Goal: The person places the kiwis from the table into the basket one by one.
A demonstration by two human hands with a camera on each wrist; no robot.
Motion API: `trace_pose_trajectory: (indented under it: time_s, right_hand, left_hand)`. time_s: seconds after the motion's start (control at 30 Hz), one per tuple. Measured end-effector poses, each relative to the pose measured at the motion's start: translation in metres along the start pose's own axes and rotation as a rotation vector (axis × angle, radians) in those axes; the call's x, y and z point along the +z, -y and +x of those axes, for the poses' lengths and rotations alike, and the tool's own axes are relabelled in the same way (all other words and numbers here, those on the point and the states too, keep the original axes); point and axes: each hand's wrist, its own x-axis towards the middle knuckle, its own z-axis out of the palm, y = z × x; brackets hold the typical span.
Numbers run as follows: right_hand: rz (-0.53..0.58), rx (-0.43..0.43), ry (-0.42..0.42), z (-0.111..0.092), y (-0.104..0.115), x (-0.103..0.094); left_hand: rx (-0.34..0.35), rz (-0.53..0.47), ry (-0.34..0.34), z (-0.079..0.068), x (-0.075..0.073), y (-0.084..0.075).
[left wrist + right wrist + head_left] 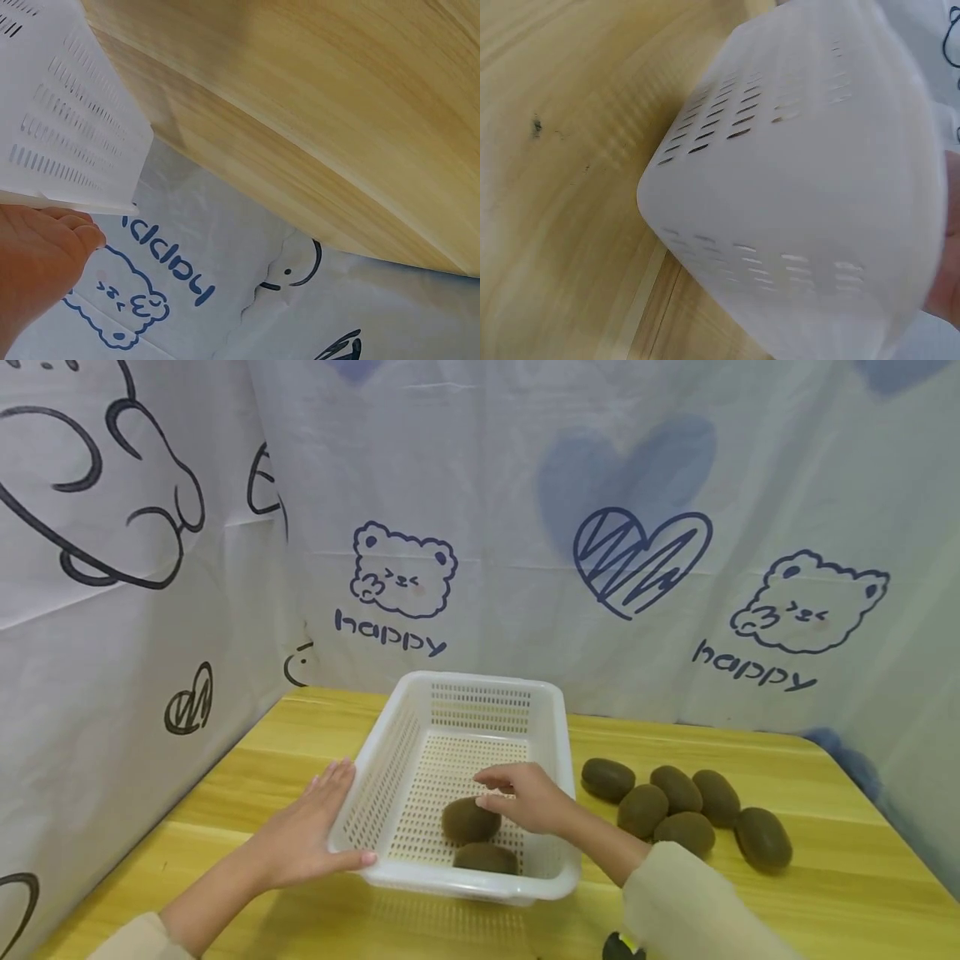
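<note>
A white slotted plastic basket (472, 885) stands on the table. Inside it, near the front right, lie two brown kiwis, one (471, 821) behind the other (486, 858). My left hand (307, 827) rests against the basket's left side, fingers extended along the rim and thumb laid at the near corner. In the left wrist view that hand (45, 247) touches the rim. Over the basket's interior, my right hand (528, 797) has loosely bent fingers, its thumb tip overlapping the rear kiwi; contact is unclear. The right wrist view shows part of it (949, 247) behind the rim.
Several more kiwis (677, 789) lie grouped on the yellow wood-grain table (285, 752), right of the basket. White printed cloth (510, 485) hangs behind and at the left. A small dark object (621, 947) shows at the bottom edge, beside the right sleeve.
</note>
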Motion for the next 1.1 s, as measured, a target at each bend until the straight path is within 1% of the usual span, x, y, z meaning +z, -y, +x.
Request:
trace_pose_trajectory:
  time_s: [0.1, 0.2, 0.43, 0.57, 0.7, 0.83, 0.93, 1.03, 1.1]
  right_hand:
    - [0.054, 0.005, -0.058, -0.009, 0.001, -0.004]
    - [0.076, 0.0, -0.119, -0.017, -0.001, -0.009]
    - [0.028, -0.006, -0.265, -0.035, -0.005, -0.02]
    - [0.026, -0.019, -0.339, -0.048, -0.008, -0.025]
    - [0.034, 0.009, -0.383, -0.064, -0.012, -0.031]
    - [-0.013, -0.004, -0.427, -0.081, -0.018, -0.038]
    - [-0.037, 0.014, -0.449, -0.093, -0.024, -0.042]
    - [-0.044, 0.079, -0.459, -0.105, -0.03, -0.046]
    - [-0.055, 0.101, -0.472, -0.112, -0.035, -0.047]
  left_hand:
    - [-0.002, -0.002, 0.004, 0.0, 0.0, -0.001]
    - [-0.004, -0.011, 0.005, 0.0, -0.001, -0.001]
    - [-0.002, -0.017, 0.004, 0.001, -0.001, 0.001]
    - [-0.003, -0.026, 0.003, 0.001, 0.0, 0.001]
    - [-0.002, -0.03, 0.004, 0.001, 0.0, -0.001]
    - [-0.005, -0.029, 0.01, 0.001, -0.001, -0.002]
    - [-0.007, -0.027, 0.01, 0.001, -0.002, -0.002]
    - [-0.008, -0.027, 0.01, 0.0, -0.002, -0.002]
    - [-0.009, -0.028, 0.01, 0.0, -0.002, -0.002]
